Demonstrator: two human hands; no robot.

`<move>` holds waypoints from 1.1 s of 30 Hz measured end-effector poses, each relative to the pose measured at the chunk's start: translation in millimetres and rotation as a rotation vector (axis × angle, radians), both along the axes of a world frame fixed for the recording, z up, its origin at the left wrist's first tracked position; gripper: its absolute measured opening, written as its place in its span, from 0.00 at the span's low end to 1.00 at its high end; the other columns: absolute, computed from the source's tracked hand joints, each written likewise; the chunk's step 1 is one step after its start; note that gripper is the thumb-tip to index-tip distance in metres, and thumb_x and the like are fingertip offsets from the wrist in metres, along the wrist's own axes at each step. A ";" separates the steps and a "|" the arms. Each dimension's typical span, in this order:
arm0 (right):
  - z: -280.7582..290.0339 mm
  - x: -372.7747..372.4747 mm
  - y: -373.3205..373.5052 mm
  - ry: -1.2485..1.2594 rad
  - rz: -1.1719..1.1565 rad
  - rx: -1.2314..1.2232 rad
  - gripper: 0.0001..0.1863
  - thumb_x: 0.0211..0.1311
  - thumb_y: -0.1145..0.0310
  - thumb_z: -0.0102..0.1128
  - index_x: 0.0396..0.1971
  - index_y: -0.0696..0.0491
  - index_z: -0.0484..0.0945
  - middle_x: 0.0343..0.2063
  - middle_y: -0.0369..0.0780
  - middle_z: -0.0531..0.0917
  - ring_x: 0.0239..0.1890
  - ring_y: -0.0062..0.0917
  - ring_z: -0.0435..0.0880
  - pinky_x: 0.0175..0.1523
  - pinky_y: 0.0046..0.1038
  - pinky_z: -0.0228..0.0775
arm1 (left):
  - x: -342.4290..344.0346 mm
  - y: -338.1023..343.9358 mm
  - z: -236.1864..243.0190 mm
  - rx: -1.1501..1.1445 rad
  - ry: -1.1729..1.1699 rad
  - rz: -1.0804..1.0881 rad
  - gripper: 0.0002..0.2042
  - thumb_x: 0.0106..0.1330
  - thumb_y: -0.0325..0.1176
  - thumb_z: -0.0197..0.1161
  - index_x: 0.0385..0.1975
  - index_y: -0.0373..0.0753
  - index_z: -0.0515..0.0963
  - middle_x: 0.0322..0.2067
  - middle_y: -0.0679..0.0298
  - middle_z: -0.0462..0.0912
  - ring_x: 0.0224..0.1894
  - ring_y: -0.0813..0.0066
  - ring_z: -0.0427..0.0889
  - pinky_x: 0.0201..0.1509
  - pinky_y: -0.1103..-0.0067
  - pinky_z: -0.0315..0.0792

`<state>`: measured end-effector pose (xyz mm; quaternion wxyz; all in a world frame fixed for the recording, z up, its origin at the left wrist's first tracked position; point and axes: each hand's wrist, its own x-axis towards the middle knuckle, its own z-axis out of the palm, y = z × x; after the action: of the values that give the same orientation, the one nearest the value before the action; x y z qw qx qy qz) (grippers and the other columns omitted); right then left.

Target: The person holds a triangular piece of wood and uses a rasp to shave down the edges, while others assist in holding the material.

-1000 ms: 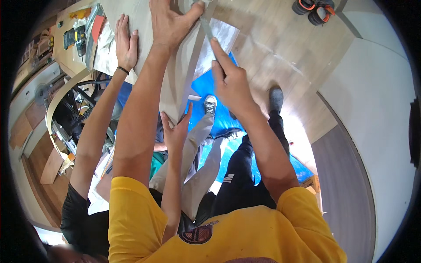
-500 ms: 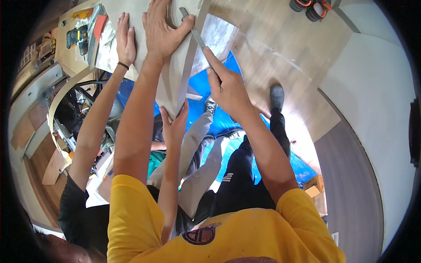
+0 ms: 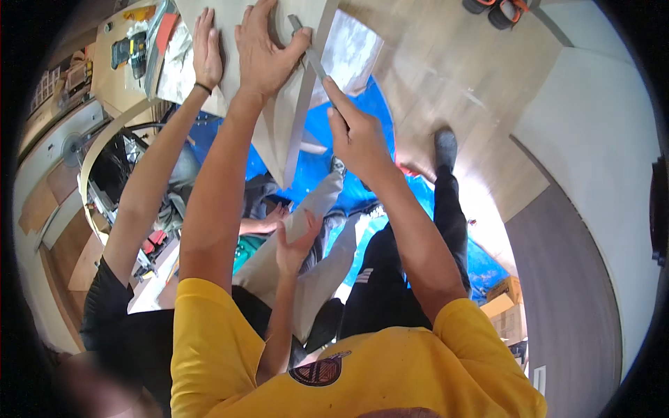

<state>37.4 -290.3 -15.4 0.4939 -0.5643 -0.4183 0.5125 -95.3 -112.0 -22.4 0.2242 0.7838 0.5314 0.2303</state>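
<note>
My left hand (image 3: 263, 59) lies with fingers spread on a pale wood-look board (image 3: 274, 132), its thumb beside the far end of a flat metal file (image 3: 316, 63). The rear end of this file is wrapped in my right hand (image 3: 359, 139), index finger stretched along it. The file slants across the board's right edge; its handle is hidden in my palm. A co-worker's left hand (image 3: 208, 59), with a dark wristband, rests on the board left of mine. That co-worker's right hand (image 3: 300, 244) is open below the board's near corner, apart from it.
A cordless drill (image 3: 138, 56) lies on a worktop at the upper left. Blue sheeting (image 3: 387, 115) covers floor beneath the board. Another person's hand (image 3: 268, 219) shows below the board. Dark shoes (image 3: 505, 12) stand upper right, and a cardboard box (image 3: 509, 289) lower right.
The co-worker's right hand has let go of the board's near corner and dropped toward me. The board has shifted slightly in the picture. My hands keep nearly the same position on board and file.
</note>
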 end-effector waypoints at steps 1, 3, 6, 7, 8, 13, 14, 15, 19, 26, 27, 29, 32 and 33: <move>-3.2 -5.5 -16.2 -0.015 0.028 -0.016 0.27 0.70 0.74 0.53 0.68 0.57 0.66 0.51 0.57 0.82 0.46 0.50 0.85 0.48 0.42 0.78 | -6.0 -11.0 0.8 0.064 0.120 -0.024 0.35 0.60 0.32 0.68 0.67 0.30 0.63 0.69 0.45 0.62 0.72 0.56 0.62 0.76 0.66 0.57; -6.9 -9.4 -21.4 -0.033 0.040 -0.008 0.27 0.70 0.74 0.53 0.69 0.58 0.66 0.52 0.57 0.81 0.47 0.49 0.85 0.49 0.41 0.78 | -16.4 -21.0 3.7 0.103 0.148 -0.035 0.34 0.60 0.33 0.68 0.67 0.30 0.64 0.69 0.45 0.63 0.72 0.56 0.62 0.75 0.66 0.57; -6.4 -18.5 -20.6 -0.025 0.011 -0.001 0.27 0.70 0.74 0.53 0.69 0.57 0.65 0.51 0.57 0.82 0.46 0.50 0.85 0.47 0.43 0.78 | -16.9 -18.8 -1.4 0.101 0.042 -0.009 0.34 0.60 0.34 0.69 0.66 0.30 0.65 0.68 0.45 0.64 0.71 0.56 0.63 0.75 0.66 0.58; -4.0 -22.9 -17.5 -0.031 0.006 -0.008 0.27 0.70 0.74 0.53 0.69 0.57 0.65 0.51 0.57 0.82 0.45 0.50 0.85 0.46 0.43 0.78 | -17.2 -16.8 -1.8 0.102 0.018 -0.002 0.34 0.60 0.35 0.69 0.66 0.30 0.65 0.68 0.45 0.64 0.70 0.56 0.64 0.75 0.65 0.58; -1.2 -22.9 -12.3 -0.044 -0.002 -0.003 0.27 0.71 0.74 0.52 0.69 0.55 0.66 0.46 0.56 0.81 0.41 0.46 0.83 0.43 0.41 0.77 | -12.5 -11.1 -0.9 0.107 -0.013 0.005 0.34 0.60 0.35 0.69 0.66 0.30 0.65 0.67 0.45 0.64 0.70 0.55 0.64 0.74 0.65 0.58; 1.3 -27.9 3.2 -0.044 0.019 0.037 0.26 0.74 0.71 0.52 0.70 0.48 0.68 0.24 0.52 0.80 0.22 0.26 0.75 0.32 0.31 0.71 | -20.5 -9.3 3.9 0.098 -0.039 0.051 0.34 0.59 0.37 0.70 0.65 0.30 0.66 0.66 0.45 0.66 0.69 0.55 0.65 0.73 0.65 0.59; -0.5 -26.0 3.8 -0.050 0.023 0.071 0.26 0.74 0.71 0.52 0.70 0.48 0.68 0.25 0.51 0.81 0.22 0.26 0.75 0.33 0.32 0.71 | -23.8 -10.1 4.6 0.092 -0.016 0.047 0.34 0.59 0.38 0.70 0.64 0.31 0.67 0.65 0.45 0.66 0.69 0.54 0.66 0.73 0.65 0.60; -8.1 -25.0 -1.0 -0.056 -0.044 0.111 0.25 0.74 0.71 0.52 0.70 0.48 0.69 0.26 0.52 0.81 0.22 0.27 0.76 0.33 0.32 0.71 | -22.3 -16.1 6.7 0.088 0.017 0.036 0.34 0.59 0.38 0.70 0.64 0.31 0.67 0.65 0.45 0.66 0.68 0.54 0.66 0.73 0.65 0.60; -6.5 -27.2 -43.2 -0.015 -0.060 0.029 0.25 0.73 0.71 0.52 0.69 0.48 0.69 0.29 0.51 0.83 0.23 0.29 0.77 0.35 0.32 0.72 | -30.5 -33.6 7.1 0.117 0.168 -0.064 0.34 0.59 0.40 0.71 0.63 0.31 0.68 0.64 0.45 0.68 0.67 0.54 0.67 0.72 0.65 0.61; 12.4 -40.8 -34.0 0.005 0.081 -0.074 0.29 0.70 0.74 0.53 0.70 0.53 0.65 0.38 0.60 0.83 0.37 0.55 0.84 0.41 0.46 0.76 | -42.0 -37.5 14.0 0.113 -0.005 0.025 0.34 0.58 0.43 0.72 0.62 0.31 0.70 0.62 0.45 0.70 0.65 0.53 0.69 0.71 0.65 0.62; 4.2 -43.9 -26.1 -0.050 0.039 -0.011 0.28 0.71 0.73 0.53 0.71 0.51 0.65 0.35 0.58 0.82 0.33 0.47 0.83 0.40 0.42 0.75 | -34.2 -30.5 10.4 0.109 -0.049 0.028 0.34 0.58 0.43 0.72 0.61 0.31 0.70 0.62 0.45 0.70 0.65 0.52 0.69 0.70 0.65 0.62; -17.9 -60.4 -8.7 -0.154 -0.039 0.120 0.28 0.72 0.72 0.53 0.71 0.48 0.66 0.29 0.53 0.82 0.25 0.31 0.80 0.37 0.35 0.73 | -34.7 -27.4 2.3 0.089 -0.104 0.069 0.34 0.58 0.44 0.72 0.61 0.31 0.71 0.61 0.45 0.71 0.64 0.52 0.70 0.70 0.64 0.63; -11.5 -57.6 -23.0 -0.119 -0.014 0.078 0.28 0.73 0.72 0.53 0.71 0.50 0.66 0.26 0.50 0.81 0.25 0.31 0.81 0.37 0.34 0.74 | -44.9 -32.6 -0.7 0.040 -0.074 0.060 0.34 0.57 0.46 0.73 0.60 0.31 0.71 0.60 0.45 0.72 0.64 0.52 0.71 0.69 0.64 0.63; -6.5 -54.9 -32.6 -0.106 -0.009 0.054 0.28 0.71 0.73 0.53 0.71 0.51 0.66 0.28 0.53 0.82 0.28 0.38 0.82 0.37 0.38 0.74 | -49.7 -39.4 4.1 0.034 -0.025 0.034 0.34 0.57 0.46 0.73 0.60 0.31 0.72 0.60 0.45 0.72 0.63 0.52 0.71 0.69 0.64 0.64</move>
<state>-17.5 -322.9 -21.9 0.4885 -0.5789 -0.4549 0.4683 -145.0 -151.4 -18.3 0.2136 0.7755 0.5376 0.2529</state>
